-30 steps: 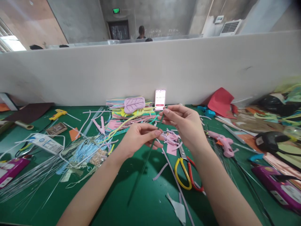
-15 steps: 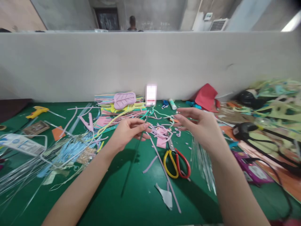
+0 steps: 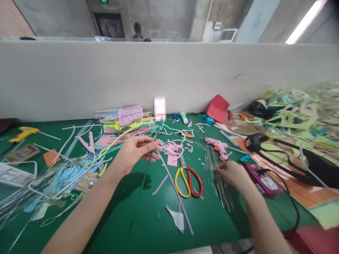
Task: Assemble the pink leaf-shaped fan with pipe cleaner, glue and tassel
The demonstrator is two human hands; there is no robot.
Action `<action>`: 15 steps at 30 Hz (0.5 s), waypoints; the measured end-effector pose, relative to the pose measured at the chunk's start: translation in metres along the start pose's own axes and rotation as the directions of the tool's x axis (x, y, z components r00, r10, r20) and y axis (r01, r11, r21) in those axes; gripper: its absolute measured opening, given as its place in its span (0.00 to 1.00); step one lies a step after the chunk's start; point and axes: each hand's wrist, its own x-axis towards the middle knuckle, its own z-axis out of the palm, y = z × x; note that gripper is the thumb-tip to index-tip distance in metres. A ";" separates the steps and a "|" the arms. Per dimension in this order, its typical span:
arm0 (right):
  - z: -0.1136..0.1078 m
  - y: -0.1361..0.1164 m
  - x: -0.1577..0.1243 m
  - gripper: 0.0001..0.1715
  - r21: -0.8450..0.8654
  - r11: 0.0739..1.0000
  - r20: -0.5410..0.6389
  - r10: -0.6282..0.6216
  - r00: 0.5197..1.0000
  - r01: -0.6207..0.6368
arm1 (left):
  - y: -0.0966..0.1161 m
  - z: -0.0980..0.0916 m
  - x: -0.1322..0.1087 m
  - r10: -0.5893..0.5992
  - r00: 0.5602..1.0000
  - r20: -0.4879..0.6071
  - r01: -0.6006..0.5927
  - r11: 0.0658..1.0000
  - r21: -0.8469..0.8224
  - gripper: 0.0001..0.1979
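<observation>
My left hand [image 3: 137,151] pinches a thin dark green stem [image 3: 144,176], which slants down toward me, with curled green pieces near its upper end. My right hand [image 3: 234,173] is lowered over a bundle of thin wires [image 3: 226,197], its fingertips pressed together on them; how many wires lie in the pinch is hidden. Just behind that hand lies a pink glue gun [image 3: 221,147]. Between my hands rest scissors [image 3: 195,188] with one yellow and one red handle. Beyond them lie cut lilac pipe cleaner pieces [image 3: 172,147] on a pink paper square [image 3: 172,161].
Pipe cleaner bundles [image 3: 116,132] with a lilac leaf shape [image 3: 130,116] lie at the back left, near a phone [image 3: 159,108]. A yellow glue gun [image 3: 28,133] is far left. At right are a purple box [image 3: 265,183] with a cable and heaped paper scraps [image 3: 296,109].
My right hand has come down from the air above the table onto the wires, its fingers closing. My left hand keeps the green stem. The view has shifted to the right.
</observation>
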 end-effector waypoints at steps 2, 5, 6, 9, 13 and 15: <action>0.001 -0.001 0.004 0.12 -0.026 1.000 -0.006 0.007 1.000 -0.007 | -0.001 0.000 0.000 -0.004 1.000 -0.005 0.004 1.000 -0.003 0.17; 0.001 -0.003 0.006 0.13 -0.071 0.997 0.004 0.006 1.000 -0.006 | -0.001 -0.001 0.001 -0.007 1.000 0.005 0.007 1.000 -0.014 0.16; 0.000 -0.004 0.005 0.13 -0.091 0.996 0.006 0.002 1.000 -0.001 | -0.001 -0.001 0.001 -0.009 1.000 0.010 0.009 1.000 -0.015 0.16; 0.000 -0.012 0.001 0.12 -0.158 0.988 -0.014 0.001 1.000 -0.004 | 0.000 0.000 0.000 -0.009 1.000 0.013 0.009 1.000 -0.003 0.16; 0.004 -0.029 -0.004 0.16 -0.229 0.973 -0.036 0.029 0.999 -0.036 | -0.001 0.001 0.000 -0.002 1.000 0.018 0.002 1.000 -0.010 0.16; 0.005 -0.036 -0.003 0.16 -0.247 0.968 -0.029 0.034 0.999 -0.040 | -0.002 0.002 0.000 -0.005 1.000 0.020 0.006 1.000 -0.028 0.17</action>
